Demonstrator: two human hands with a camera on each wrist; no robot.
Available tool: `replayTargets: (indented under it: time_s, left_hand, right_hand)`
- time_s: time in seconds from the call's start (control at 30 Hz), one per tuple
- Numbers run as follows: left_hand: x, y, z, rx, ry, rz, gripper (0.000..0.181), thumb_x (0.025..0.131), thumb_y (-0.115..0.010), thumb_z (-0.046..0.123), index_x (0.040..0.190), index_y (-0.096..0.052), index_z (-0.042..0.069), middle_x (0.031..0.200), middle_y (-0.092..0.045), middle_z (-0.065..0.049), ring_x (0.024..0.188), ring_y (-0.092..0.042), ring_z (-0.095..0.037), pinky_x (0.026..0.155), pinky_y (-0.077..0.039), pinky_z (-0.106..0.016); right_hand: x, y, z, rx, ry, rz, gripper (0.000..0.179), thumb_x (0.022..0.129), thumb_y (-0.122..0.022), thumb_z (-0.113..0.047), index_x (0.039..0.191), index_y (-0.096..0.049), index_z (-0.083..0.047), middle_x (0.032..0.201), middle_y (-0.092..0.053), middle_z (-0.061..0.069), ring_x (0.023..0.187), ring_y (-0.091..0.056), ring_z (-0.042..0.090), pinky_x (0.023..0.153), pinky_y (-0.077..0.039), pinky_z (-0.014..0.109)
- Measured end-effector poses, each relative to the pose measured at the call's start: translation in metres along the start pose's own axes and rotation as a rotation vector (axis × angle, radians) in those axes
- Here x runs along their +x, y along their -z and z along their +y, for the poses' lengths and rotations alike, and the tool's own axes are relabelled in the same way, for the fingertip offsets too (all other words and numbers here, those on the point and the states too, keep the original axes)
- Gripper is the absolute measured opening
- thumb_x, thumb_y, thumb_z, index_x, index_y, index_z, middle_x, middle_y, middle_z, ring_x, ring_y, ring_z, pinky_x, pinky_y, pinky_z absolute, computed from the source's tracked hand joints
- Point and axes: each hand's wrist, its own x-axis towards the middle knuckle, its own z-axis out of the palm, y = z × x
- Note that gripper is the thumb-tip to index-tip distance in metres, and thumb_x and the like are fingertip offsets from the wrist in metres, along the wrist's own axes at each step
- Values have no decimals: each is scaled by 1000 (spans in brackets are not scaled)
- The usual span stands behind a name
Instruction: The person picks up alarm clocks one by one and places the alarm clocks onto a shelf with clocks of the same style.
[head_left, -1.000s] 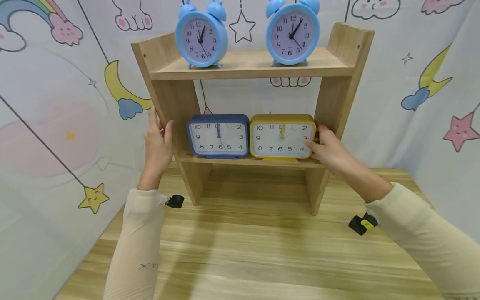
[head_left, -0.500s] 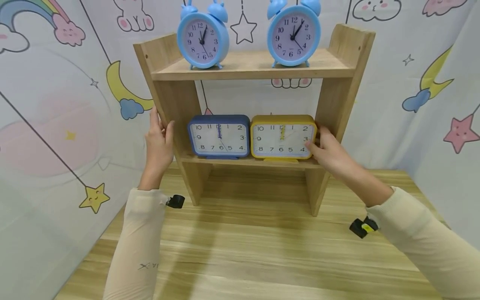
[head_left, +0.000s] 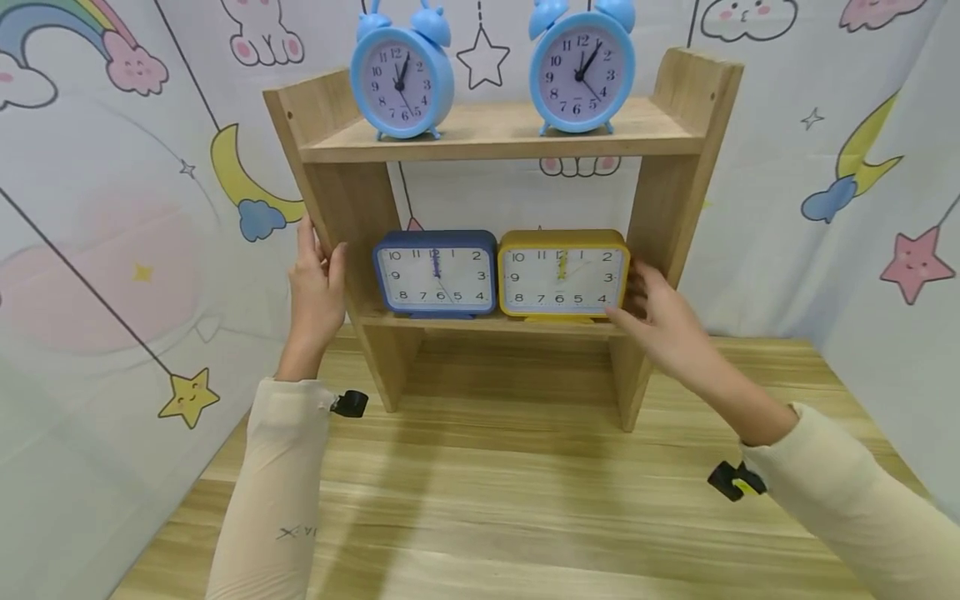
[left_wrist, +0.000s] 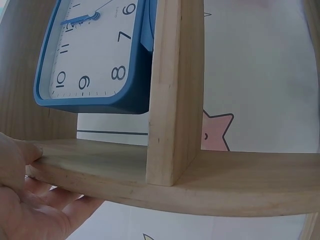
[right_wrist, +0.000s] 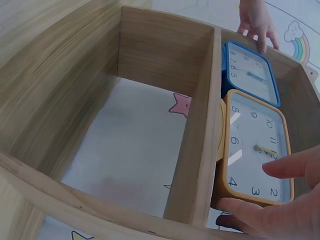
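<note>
A wooden shelf stands upright on the table. On its middle board sit a blue rectangular clock and a yellow rectangular clock, side by side. My left hand grips the shelf's left side panel; in the left wrist view its thumb lies on the front edge, with the fingers outside. My right hand is at the yellow clock's right side, fingers loosely spread. Its thumb is near the lower right corner, and one finger shows over the dial in the right wrist view. Whether the fingers touch the clock is unclear.
Two light-blue twin-bell alarm clocks, the left one and the right one, stand on the top board. Under the middle board is a bay reaching down to the wooden table. Cartoon-printed cloth hangs around the sides and back.
My right thumb has come off the yellow clock's face and moved down, and the right hand has loosened and shifted slightly away. The left hand and the clocks have stayed put.
</note>
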Motion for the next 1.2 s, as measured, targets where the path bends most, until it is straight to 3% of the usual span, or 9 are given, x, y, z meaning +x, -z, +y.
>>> replayTargets:
  time_s: [0.13, 0.27, 0.37, 0.47, 0.57, 0.8, 1.1, 1.2]
  left_hand:
    - [0, 1, -1, -1, 2, 7, 56, 107, -46, 19, 158, -22, 18, 143, -51, -21, 125, -54, -34, 102, -45, -53]
    - [0, 2, -1, -2, 5, 11, 56, 107, -46, 19, 158, -22, 19, 143, -51, -21, 125, -55, -34, 102, -44, -53]
    - [0, 3, -1, -2, 5, 11, 56, 107, -46, 19, 158, -22, 19, 143, -51, -21, 125, -55, -34, 103, -44, -54]
    - [0, 4, -1, -1, 3, 11, 56, 107, -46, 19, 158, -22, 19, 143, -51, -21, 125, -55, -34, 102, -44, -54]
    - [0, 3, -2, 0, 4, 10, 55, 107, -46, 18, 157, -23, 18, 143, -51, -22, 125, -55, -34, 102, -44, -55]
    - [3, 3, -5, 4, 0, 15, 53, 107, -45, 16, 156, -24, 15, 141, -52, -24, 126, -54, -33, 102, -45, -53]
    - [6, 7, -13, 1, 42, 21, 46, 108, -42, 23, 151, -30, 11, 140, -53, -23, 126, -55, -32, 102, -46, -52]
    - [5, 9, -12, -10, 49, -4, 49, 108, -41, 30, 152, -28, 13, 140, -53, -23, 127, -53, -32, 104, -44, -52]
  right_hand:
    - [-12, -1, 0, -32, 66, 100, 59, 101, -57, -5, 150, -28, 11, 148, -40, 29, 133, -45, 42, 105, -44, 48]
    - [-21, 0, 3, -71, 149, 231, 36, 98, -61, -3, 131, -54, 10, 125, -62, 25, 112, -63, 34, 88, -53, 20]
    - [-24, 3, 6, -45, 200, 299, 23, 96, -63, -1, 116, -62, 10, 106, -69, 23, 92, -70, 24, 73, -52, 9]
    - [-28, 6, 11, -11, 232, 334, 14, 94, -65, 3, 106, -64, 11, 94, -69, 22, 77, -70, 12, 67, -55, 13]
    - [-33, 9, 18, -8, 231, 339, 10, 92, -66, 5, 100, -64, 10, 88, -68, 19, 70, -67, 4, 64, -56, 16]
    - [-43, 8, 34, 34, 197, 325, 7, 93, -65, 6, 97, -62, 10, 86, -64, 18, 70, -66, 8, 63, -59, 23]
    - [-52, 3, 51, -12, 186, 256, 6, 95, -64, 2, 99, -62, 6, 81, -64, 16, 68, -64, 13, 60, -59, 25]
    - [-56, -3, 57, -82, 209, 240, 3, 95, -64, 2, 98, -62, 2, 80, -65, 9, 67, -63, 11, 59, -57, 22]
